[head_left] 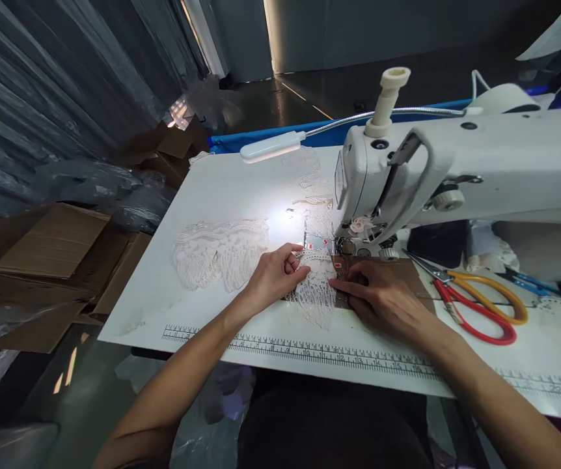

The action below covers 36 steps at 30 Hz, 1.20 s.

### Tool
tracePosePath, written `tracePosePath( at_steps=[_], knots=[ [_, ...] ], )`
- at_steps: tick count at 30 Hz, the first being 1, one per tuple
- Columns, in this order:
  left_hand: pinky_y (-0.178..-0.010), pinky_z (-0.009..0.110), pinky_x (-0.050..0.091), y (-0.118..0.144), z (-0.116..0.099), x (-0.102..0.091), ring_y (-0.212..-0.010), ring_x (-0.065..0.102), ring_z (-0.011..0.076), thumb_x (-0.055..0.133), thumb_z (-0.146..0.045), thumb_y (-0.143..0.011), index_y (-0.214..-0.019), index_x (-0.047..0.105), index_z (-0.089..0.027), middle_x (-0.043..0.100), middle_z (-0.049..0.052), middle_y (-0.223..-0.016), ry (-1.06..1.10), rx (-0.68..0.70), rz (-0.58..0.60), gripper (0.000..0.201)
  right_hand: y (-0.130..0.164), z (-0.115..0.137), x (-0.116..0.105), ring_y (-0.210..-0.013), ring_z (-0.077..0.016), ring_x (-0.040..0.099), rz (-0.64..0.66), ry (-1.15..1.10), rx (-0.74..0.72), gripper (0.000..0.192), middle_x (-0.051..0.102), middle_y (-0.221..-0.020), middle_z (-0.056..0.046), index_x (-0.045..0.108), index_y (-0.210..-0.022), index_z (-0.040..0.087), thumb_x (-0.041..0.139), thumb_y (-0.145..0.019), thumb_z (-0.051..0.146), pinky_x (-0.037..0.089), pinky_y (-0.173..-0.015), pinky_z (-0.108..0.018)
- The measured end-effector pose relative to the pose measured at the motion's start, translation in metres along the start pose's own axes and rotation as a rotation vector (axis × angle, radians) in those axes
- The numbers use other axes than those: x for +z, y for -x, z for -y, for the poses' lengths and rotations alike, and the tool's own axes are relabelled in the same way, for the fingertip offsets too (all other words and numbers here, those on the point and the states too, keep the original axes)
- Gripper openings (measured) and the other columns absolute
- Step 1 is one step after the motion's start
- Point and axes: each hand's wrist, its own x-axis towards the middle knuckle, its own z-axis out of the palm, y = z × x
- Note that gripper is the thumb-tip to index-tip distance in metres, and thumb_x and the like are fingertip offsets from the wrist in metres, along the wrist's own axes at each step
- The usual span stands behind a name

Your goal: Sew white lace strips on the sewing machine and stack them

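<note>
A white lace piece with fringe (315, 290) lies at the front of the sewing machine's needle area, running back under the presser foot. My left hand (276, 273) is closed on its left edge, thumb and index finger bent in at the lace. On the other side my right hand (383, 293) holds the right edge with its fingertips; its other fingers are curled and partly hidden. That hand rests over a brown plate (412, 280). The sewing machine (358, 176) stands just behind, a pale fabric rose (360, 225) near its needle bar.
More fringed lace (219, 254) lies left on the white table (163, 273). Scissors (476, 299) with red and orange handles lie to the right. A lit lamp (271, 147) hangs over the table. A ruler strip (290, 346) follows the front edge. Cardboard boxes (56, 241) stand at the left.
</note>
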Motion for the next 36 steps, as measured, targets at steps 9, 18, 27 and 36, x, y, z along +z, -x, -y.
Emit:
tracePosePath(
  at_steps=[9,18,27,36],
  knots=[
    [-0.072,0.036,0.051,-0.014,-0.009,0.004,-0.088,0.061,0.0212,0.049,-0.029,-0.096,-0.102,0.068,-0.018,0.066,0.012,-0.108,-0.465,0.596,0.081,0.022,-0.004,0.004,-0.003,-0.096,-0.0255,0.059,-0.021,-0.003,-0.002,0.038,0.060,-0.102,-0.012,0.071,-0.120,0.026,0.049,-0.090,0.015,0.053,-0.084,-0.045],
    [-0.086,0.046,0.045,-0.031,-0.004,0.009,-0.100,0.057,0.0286,0.040,-0.029,-0.099,-0.121,0.061,-0.010,0.059,0.018,-0.133,-0.737,0.738,0.249,0.036,-0.004,0.005,-0.001,-0.097,-0.0254,0.057,-0.029,-0.003,0.016,0.039,0.061,-0.103,-0.012,0.070,-0.120,0.025,0.052,-0.089,0.012,0.052,-0.085,-0.044],
    [-0.085,0.041,0.044,-0.043,-0.007,0.012,-0.096,0.058,0.0249,0.039,-0.031,-0.102,-0.123,0.061,-0.007,0.058,0.017,-0.136,-0.923,0.856,0.107,0.039,-0.009,0.004,0.000,-0.091,-0.0256,0.057,-0.106,0.093,-0.015,0.038,0.058,-0.105,-0.015,0.067,-0.122,0.015,0.048,-0.090,0.011,0.056,-0.077,-0.043],
    [-0.100,0.050,0.037,-0.043,0.002,0.012,-0.109,0.057,0.0281,0.041,-0.038,-0.101,-0.128,0.059,-0.012,0.054,0.015,-0.143,-0.755,0.826,0.077,0.042,-0.009,0.005,0.000,-0.094,-0.0271,0.059,-0.075,0.045,0.056,0.036,0.057,-0.107,-0.016,0.067,-0.121,0.016,0.047,-0.092,0.014,0.058,-0.078,-0.046]
  ],
)
